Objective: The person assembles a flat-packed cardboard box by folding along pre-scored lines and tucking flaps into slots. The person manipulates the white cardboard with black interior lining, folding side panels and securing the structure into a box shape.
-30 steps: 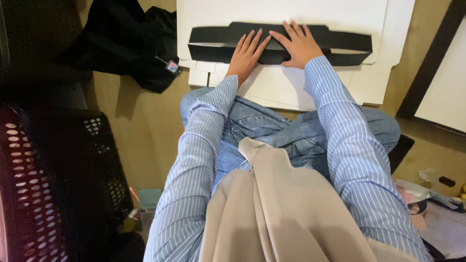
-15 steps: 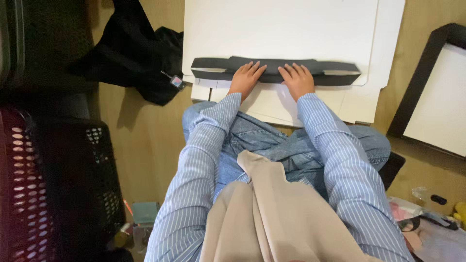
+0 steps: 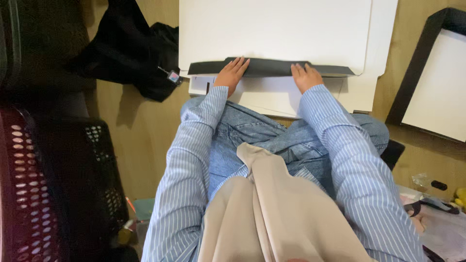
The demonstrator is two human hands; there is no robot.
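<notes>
A long black folded paper strip [image 3: 269,67] lies across a large white sheet of card [image 3: 274,29] on the wooden floor. My left hand [image 3: 231,73] presses flat on the strip's left part, fingers spread. My right hand [image 3: 305,75] presses flat on its right part. Both arms wear blue striped sleeves. Neither hand grips anything; both rest palm down on the strip.
A black garment [image 3: 131,53] with a small tag lies on the floor at the left. A black-framed white board [image 3: 434,80] lies at the right. A dark perforated basket [image 3: 63,184] stands at the lower left. Small items [image 3: 437,204] clutter the lower right.
The black strip looks narrower and flatter than before. My hands have moved apart along it, the left one to the left, the right one to the right.
</notes>
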